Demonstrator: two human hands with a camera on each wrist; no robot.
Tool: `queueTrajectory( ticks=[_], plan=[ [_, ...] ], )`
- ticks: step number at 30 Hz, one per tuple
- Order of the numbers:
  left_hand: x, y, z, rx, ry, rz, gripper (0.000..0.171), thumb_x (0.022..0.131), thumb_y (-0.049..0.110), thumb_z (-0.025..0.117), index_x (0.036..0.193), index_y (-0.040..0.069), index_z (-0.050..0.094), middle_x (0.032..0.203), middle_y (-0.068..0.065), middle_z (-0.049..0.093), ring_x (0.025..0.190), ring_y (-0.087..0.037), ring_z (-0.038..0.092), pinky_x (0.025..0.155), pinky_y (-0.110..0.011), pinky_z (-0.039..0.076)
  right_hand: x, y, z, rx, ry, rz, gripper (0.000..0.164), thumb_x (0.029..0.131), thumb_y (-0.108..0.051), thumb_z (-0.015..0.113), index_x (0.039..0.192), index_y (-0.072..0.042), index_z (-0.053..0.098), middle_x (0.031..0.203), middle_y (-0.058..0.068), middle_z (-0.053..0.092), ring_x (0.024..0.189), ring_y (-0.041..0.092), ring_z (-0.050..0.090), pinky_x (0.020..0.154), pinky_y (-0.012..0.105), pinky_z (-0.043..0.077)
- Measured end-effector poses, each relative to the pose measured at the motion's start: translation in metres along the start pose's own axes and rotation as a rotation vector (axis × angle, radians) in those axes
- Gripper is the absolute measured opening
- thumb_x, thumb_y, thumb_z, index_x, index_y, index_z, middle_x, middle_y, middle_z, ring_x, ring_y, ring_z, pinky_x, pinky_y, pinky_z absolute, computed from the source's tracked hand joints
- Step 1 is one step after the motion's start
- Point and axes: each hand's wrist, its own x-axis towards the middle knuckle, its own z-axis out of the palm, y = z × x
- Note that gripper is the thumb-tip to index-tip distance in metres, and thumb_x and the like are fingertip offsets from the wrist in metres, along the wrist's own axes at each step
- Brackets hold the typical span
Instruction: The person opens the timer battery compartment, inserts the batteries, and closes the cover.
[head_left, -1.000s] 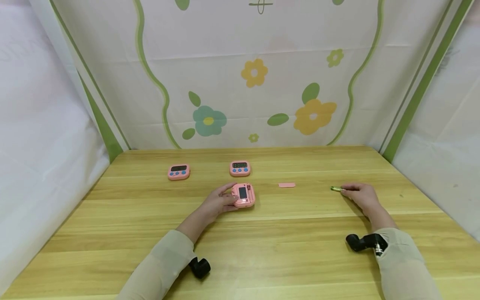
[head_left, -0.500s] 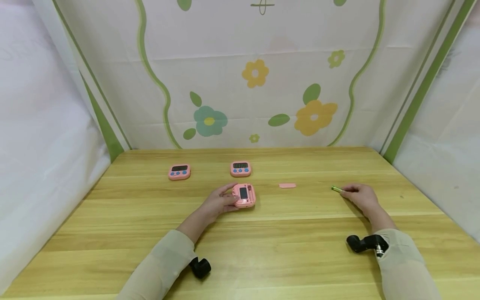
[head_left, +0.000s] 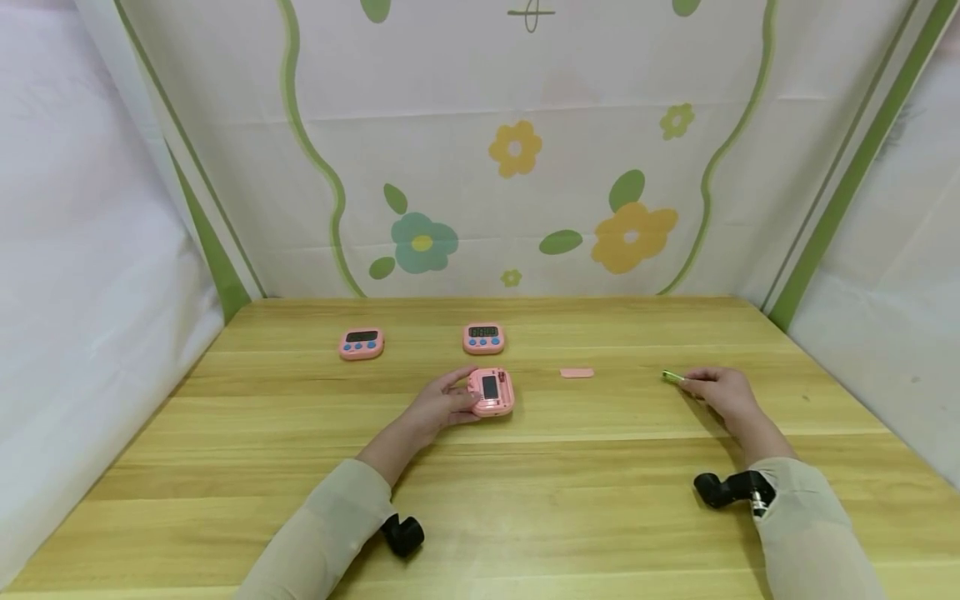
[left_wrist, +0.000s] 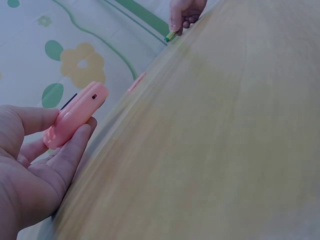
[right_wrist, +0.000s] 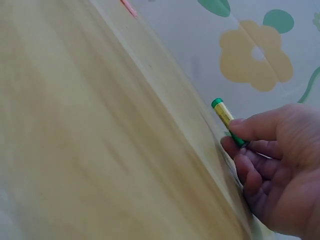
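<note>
My left hand [head_left: 438, 404] grips a pink digital timer [head_left: 491, 392] by its left side, its back turned up with an uncovered battery slot along the right. In the left wrist view the timer [left_wrist: 77, 115] sits between thumb and fingers, edge towards the camera. Off to the right, my right hand [head_left: 726, 393] pinches a small green and gold battery [head_left: 672, 377] between thumb and fingers, just over the table. The right wrist view shows the battery [right_wrist: 225, 116] tilted, one end sticking out past the thumb. Between the hands lies a flat pink battery cover [head_left: 577, 373].
Two more pink timers with blue buttons lie face up farther back, one timer [head_left: 362, 343] at the left and another timer [head_left: 483, 338] behind the held one. The wooden table [head_left: 570, 500] ends at a flowered cloth backdrop [head_left: 450, 167]. White cloth [head_left: 90, 275] hangs at both sides.
The battery's angle in my right hand has shifted slightly. My left hand holds the timer in nearly the same place. The whole head view has drifted a little.
</note>
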Motion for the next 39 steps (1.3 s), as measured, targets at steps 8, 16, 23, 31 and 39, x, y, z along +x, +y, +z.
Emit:
queueTrajectory(
  ticks=[8,16,23,31,39],
  plan=[
    [0.000,0.000,0.001,0.004,0.004,-0.012,0.054,0.084,-0.001,0.051,0.134,0.009,0.032,0.107,-0.020,0.049,0.082,-0.021,0.056,0.076,-0.035,0.048,0.002,-0.016,0.010,0.304,-0.065,0.015,0.040,0.082,-0.024,0.059,0.108,0.006,0.052,0.079,-0.007,0.063,0.069,0.009,0.055,0.057,0.023,0.047],
    [0.001,-0.002,0.003,0.005,0.027,-0.014,0.053,0.084,-0.001,0.051,0.133,0.010,0.034,0.105,-0.021,0.049,0.081,-0.022,0.056,0.075,-0.034,0.049,0.007,-0.049,0.036,0.442,-0.107,-0.027,0.028,0.083,-0.020,0.059,0.103,0.000,0.055,0.083,-0.006,0.063,0.078,0.014,0.055,0.066,0.026,0.047],
    [0.001,-0.003,0.003,-0.003,0.029,-0.014,0.053,0.084,-0.002,0.051,0.133,0.009,0.034,0.110,-0.021,0.049,0.082,-0.022,0.056,0.075,-0.035,0.048,0.017,-0.062,0.061,0.468,-0.144,-0.065,0.024,0.080,-0.026,0.063,0.098,-0.010,0.062,0.085,-0.005,0.064,0.075,0.012,0.055,0.066,0.027,0.047],
    [0.001,-0.002,0.003,0.000,0.037,-0.023,0.053,0.084,-0.002,0.051,0.133,0.010,0.034,0.107,-0.021,0.049,0.082,-0.022,0.056,0.075,-0.035,0.048,0.021,-0.074,0.093,0.517,-0.172,-0.133,0.033,0.078,-0.025,0.064,0.103,-0.003,0.062,0.085,0.001,0.064,0.073,0.013,0.056,0.063,0.026,0.046],
    [0.001,-0.001,0.001,0.005,0.018,-0.014,0.053,0.084,-0.001,0.051,0.133,0.009,0.032,0.104,-0.020,0.050,0.081,-0.021,0.056,0.075,-0.034,0.048,0.019,-0.093,0.119,0.584,-0.225,-0.115,0.029,0.079,-0.018,0.063,0.102,0.001,0.062,0.085,0.009,0.063,0.071,0.019,0.059,0.069,0.031,0.050]
  ],
)
